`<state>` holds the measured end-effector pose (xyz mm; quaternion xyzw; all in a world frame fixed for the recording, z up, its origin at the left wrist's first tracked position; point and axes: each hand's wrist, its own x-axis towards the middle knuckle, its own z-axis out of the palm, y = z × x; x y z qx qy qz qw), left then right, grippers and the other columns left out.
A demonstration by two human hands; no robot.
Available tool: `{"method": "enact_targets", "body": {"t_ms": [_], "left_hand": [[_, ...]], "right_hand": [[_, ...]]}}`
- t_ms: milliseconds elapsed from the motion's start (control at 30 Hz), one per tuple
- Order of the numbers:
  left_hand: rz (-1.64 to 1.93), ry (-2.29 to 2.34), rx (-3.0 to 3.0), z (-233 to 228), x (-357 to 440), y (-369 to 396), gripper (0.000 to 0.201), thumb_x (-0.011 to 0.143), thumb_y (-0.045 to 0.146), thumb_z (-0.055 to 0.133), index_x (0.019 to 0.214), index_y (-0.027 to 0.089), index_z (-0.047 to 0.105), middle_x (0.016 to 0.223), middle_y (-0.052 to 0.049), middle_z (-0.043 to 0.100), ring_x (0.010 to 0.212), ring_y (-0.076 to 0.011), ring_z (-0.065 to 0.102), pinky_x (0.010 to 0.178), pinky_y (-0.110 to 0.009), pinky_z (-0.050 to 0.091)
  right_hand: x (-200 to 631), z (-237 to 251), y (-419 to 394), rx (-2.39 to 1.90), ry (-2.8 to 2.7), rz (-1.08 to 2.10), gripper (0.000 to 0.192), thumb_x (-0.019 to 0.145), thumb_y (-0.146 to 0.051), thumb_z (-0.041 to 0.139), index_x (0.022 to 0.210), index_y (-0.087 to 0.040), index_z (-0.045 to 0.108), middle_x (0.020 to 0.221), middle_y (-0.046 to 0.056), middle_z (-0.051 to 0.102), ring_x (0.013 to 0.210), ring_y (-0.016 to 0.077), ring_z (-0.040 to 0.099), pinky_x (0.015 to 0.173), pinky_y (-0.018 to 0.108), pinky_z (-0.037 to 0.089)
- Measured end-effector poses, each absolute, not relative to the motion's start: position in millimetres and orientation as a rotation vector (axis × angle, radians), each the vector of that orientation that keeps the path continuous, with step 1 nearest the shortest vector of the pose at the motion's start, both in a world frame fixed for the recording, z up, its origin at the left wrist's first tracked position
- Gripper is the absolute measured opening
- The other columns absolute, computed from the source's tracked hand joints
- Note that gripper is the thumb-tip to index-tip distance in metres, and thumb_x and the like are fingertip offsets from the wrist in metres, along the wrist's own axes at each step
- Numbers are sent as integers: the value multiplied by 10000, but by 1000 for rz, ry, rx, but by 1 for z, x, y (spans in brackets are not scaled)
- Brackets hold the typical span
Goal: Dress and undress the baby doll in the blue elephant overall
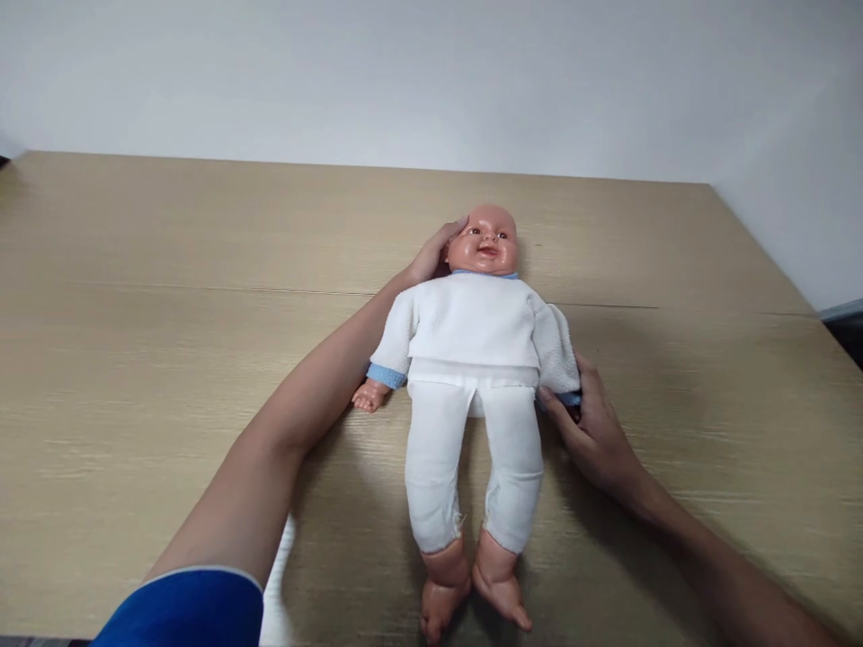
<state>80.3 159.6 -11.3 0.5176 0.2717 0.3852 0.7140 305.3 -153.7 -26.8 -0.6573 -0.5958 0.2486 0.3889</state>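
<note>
A baby doll [475, 328] in a white fleece top with blue trim and white trousers lies on its back on the wooden table, bare feet toward me. My left hand [435, 253] cups the side of the doll's head [491, 238]; some of its fingers are hidden behind it. At the doll's other side, my right hand [597, 422] closes around the cuff end of the sleeve [556, 350], thumb in front. The doll's hand in that sleeve is mostly hidden, while its other hand [370, 395] shows beyond a blue cuff.
The wooden table [168, 359] has a thin seam running across it and meets a pale wall [404, 81] at the back. Something white [276, 584] shows beside my blue sleeve [189, 607]. A dark object [846, 328] stands past the right table edge.
</note>
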Motion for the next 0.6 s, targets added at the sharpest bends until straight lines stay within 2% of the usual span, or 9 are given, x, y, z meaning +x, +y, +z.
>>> {"method": "enact_targets", "body": {"t_ms": [267, 467, 600], "left_hand": [[821, 533, 1067, -18, 79, 164, 535, 1161, 689, 662, 1314, 207, 835, 1436, -110, 913, 1624, -434, 747, 1473, -668, 515], [815, 592, 1038, -14, 76, 163, 569, 1144, 731, 691, 1349, 219, 832, 1434, -109, 914, 1605, -429, 762, 1504, -646, 472], [827, 674, 1110, -13, 68, 166, 483, 1147, 684, 678, 1209, 231, 835, 1297, -114, 932, 1562, -418, 782, 1475, -645, 497]], "right_hand": [[307, -25, -154, -1712, -1536, 572, 791, 1141, -713, 722, 1738, -227, 537, 1632, 250, 743, 1464, 433, 767, 1282, 651, 625], [312, -31, -153, -1716, -1558, 467, 739, 1118, -690, 728, 1682, -234, 591, 1562, 238, 771, 1427, 448, 747, 1270, 699, 604], [314, -37, -150, -1678, -1570, 449, 736, 1095, -606, 739, 1704, -229, 572, 1586, 236, 761, 1444, 437, 744, 1270, 680, 608]]}}
